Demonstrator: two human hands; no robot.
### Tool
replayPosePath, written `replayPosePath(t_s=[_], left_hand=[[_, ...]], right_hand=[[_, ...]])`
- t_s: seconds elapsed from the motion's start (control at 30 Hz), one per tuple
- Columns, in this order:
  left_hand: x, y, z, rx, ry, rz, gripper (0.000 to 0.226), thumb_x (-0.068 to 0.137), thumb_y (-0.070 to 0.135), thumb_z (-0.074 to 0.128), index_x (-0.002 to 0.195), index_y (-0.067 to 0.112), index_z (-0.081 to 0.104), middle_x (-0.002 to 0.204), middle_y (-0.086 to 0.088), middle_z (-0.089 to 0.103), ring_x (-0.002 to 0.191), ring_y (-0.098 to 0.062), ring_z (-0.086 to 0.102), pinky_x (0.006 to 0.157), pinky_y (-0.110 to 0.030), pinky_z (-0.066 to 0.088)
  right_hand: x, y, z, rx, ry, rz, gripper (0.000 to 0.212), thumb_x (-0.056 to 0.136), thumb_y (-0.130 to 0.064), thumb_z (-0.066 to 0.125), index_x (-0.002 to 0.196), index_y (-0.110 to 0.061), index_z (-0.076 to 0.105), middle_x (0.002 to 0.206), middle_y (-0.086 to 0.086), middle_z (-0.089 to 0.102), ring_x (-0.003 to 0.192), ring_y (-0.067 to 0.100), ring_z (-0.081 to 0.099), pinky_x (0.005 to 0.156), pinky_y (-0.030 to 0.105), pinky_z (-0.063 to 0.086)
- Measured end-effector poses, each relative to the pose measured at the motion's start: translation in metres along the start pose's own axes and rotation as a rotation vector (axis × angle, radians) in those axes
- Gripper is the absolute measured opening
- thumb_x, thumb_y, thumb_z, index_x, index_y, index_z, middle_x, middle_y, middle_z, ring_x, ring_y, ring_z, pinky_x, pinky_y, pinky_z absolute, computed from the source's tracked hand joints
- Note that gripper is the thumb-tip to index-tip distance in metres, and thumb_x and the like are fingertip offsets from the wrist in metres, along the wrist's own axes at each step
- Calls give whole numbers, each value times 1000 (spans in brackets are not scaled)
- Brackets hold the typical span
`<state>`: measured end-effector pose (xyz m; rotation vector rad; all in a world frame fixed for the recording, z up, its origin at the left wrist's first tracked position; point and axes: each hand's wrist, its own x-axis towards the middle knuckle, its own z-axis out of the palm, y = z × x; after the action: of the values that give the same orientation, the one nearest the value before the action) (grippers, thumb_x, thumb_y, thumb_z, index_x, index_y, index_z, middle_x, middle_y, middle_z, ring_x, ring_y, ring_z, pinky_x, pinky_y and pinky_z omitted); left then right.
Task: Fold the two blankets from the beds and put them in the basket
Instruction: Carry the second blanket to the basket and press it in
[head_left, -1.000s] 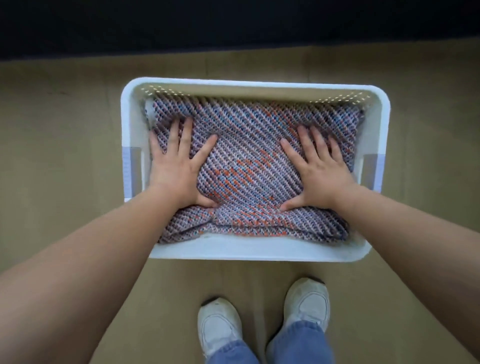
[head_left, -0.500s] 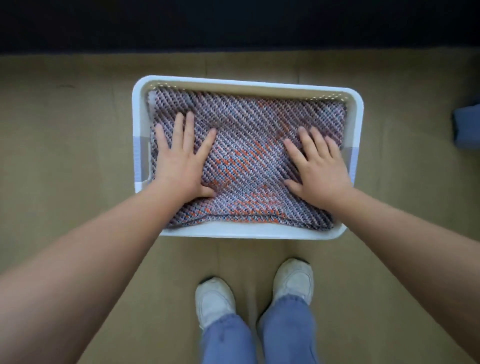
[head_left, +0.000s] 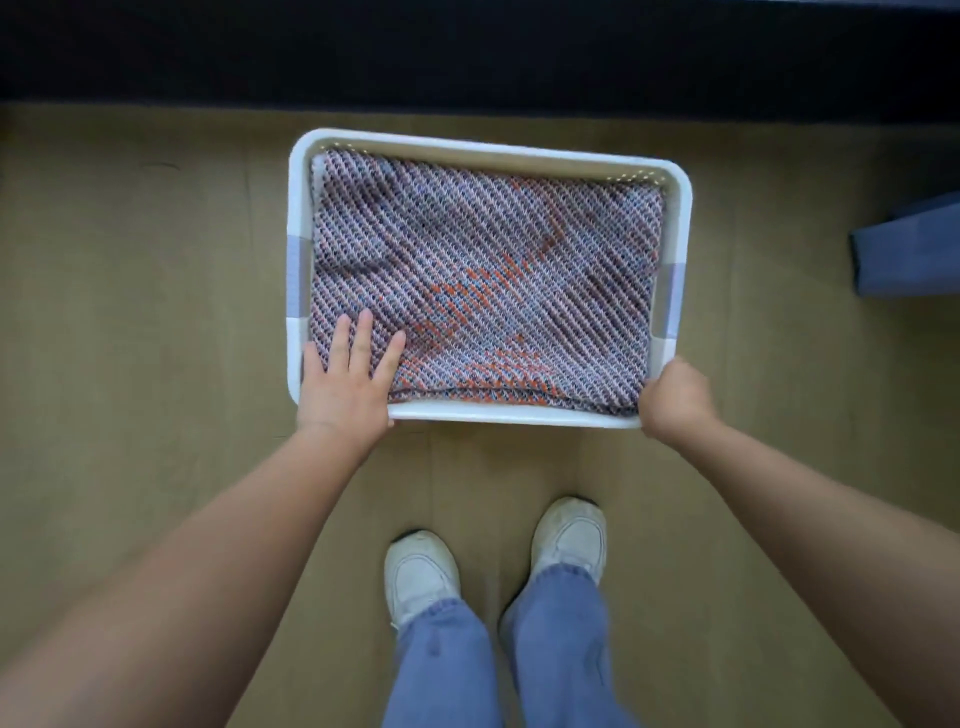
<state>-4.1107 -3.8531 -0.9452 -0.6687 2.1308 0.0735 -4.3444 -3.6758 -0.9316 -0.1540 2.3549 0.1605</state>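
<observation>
A white plastic basket (head_left: 545, 414) sits on the floor in front of my feet. A folded woven blanket (head_left: 483, 270) in grey, blue and orange fills it to the rim; whether a second blanket lies beneath is hidden. My left hand (head_left: 348, 384) lies over the near left corner, its straight fingers resting on the blanket and the thumb down by the rim. At the near right corner, my right hand (head_left: 675, 397) is blurred with its fingers curled under. Whether it grips the rim cannot be told.
Tan floor surrounds the basket. A dark band (head_left: 467, 52) runs along the far side. A blue object (head_left: 909, 249) juts in at the right edge. My white shoes (head_left: 421, 577) and jeans are just behind the basket.
Both hands have slid back from the middle of the blanket to the basket's near corners. The right hand's fingers went from flat to curled. The view has risen further above the basket.
</observation>
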Motion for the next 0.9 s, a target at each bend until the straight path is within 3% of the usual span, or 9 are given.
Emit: replayPosePath(t_s=[0.27,0.37,0.47,0.53,0.6,0.67,0.7,0.83,0.9], left_hand=[[45,-21,-55,-154,50,-117,73,97,44,31,147,17,-15,155,-18,-16,144,-34,-9,114,-47,15],[43,-21,-62,-94,19,-114,86,89,64,27,148,17,-13,156,-18,-13,144,-33,-6,114,-51,10],[43,-28,-76,-127,203,-23,110,65,88,4,149,17,-3,158,-11,-2,145,-28,0,112,-55,4],[57,-28,-90,-197,358,119,96,74,78,0,149,19,2,159,-6,1,146,-24,0,114,-52,4],[79,-20,-102,-209,424,194,68,93,51,17,149,19,-2,159,-3,-3,146,-21,-4,115,-47,2],[100,-8,-101,-263,424,153,64,95,31,26,148,17,-8,158,-2,-8,145,-20,-9,116,-45,0],[107,-6,-95,-263,412,120,64,96,32,24,148,17,-11,158,-1,-11,145,-20,-12,115,-46,-3],[131,-38,-63,-185,429,-34,76,81,73,-2,138,31,-30,149,-7,-29,142,-23,-21,111,-46,-15],[136,-54,-60,-177,438,-140,92,66,85,-11,135,29,-33,151,-12,-24,142,-27,-20,111,-43,-17]], right_hand=[[44,-58,-52,44,161,-136,21,91,-5,48,109,5,52,117,28,58,107,41,56,84,40,46],[37,-67,-57,-22,216,-134,39,90,-1,46,128,3,40,131,23,47,118,40,47,94,43,41],[20,-83,-53,-97,427,-462,68,88,-14,50,146,-6,15,149,18,24,133,36,27,108,44,27],[12,-110,-43,-81,405,-742,70,91,-24,47,148,-7,10,157,15,11,143,31,12,116,41,13],[10,-143,-23,-172,305,-943,66,95,-28,40,149,-8,6,159,10,1,146,26,1,117,39,6],[14,-173,2,-255,233,-1047,63,97,-25,32,149,-10,0,159,8,-5,146,23,-5,118,38,3],[19,-182,13,-292,205,-1046,61,98,-25,29,149,-13,-3,159,6,-7,146,22,-7,118,38,1],[78,-168,16,-489,298,-1006,67,94,-57,15,147,-27,-13,157,-3,-15,144,19,-16,114,46,-13],[111,-139,-6,-598,372,-934,68,88,-65,5,142,-32,-20,154,-3,-21,141,18,-22,111,44,-18]])
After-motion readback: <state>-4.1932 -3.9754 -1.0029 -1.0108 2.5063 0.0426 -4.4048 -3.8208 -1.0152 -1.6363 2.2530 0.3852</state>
